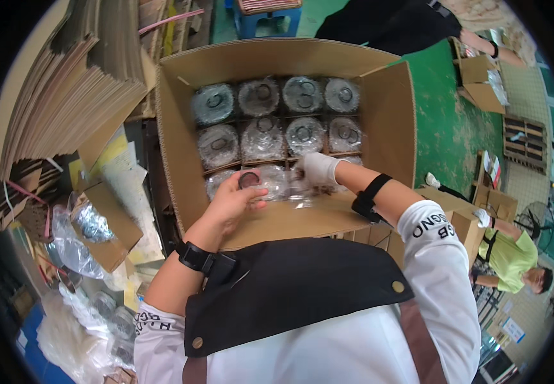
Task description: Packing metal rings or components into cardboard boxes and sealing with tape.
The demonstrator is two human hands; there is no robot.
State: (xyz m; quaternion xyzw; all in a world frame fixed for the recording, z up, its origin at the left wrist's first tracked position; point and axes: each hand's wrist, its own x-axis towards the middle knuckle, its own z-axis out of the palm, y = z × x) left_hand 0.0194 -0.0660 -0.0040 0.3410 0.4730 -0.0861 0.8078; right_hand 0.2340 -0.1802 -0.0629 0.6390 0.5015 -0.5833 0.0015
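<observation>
A large open cardboard box (389, 121) stands in front of me. Inside, dividers part rows of round glass-like items in clear plastic wrap (263, 99), most with a ring shape on top. At the near row, my bare left hand (232, 200) has its thumb and fingers closed round a small dark ring (248, 180). Whether this ring is loose or part of a wrapped item, I cannot tell. My right hand (318, 171), in a white glove, reaches down at the near row among crinkled plastic; its fingers are blurred and partly hidden.
Stacked flat cardboard (65, 96) rises at the left, close to the box. Below it are a small opened carton (113, 233) and loose plastic wrap (65, 333). A blue stool (267, 19) stands beyond the box. Other people work at the far right (513, 253) and top right.
</observation>
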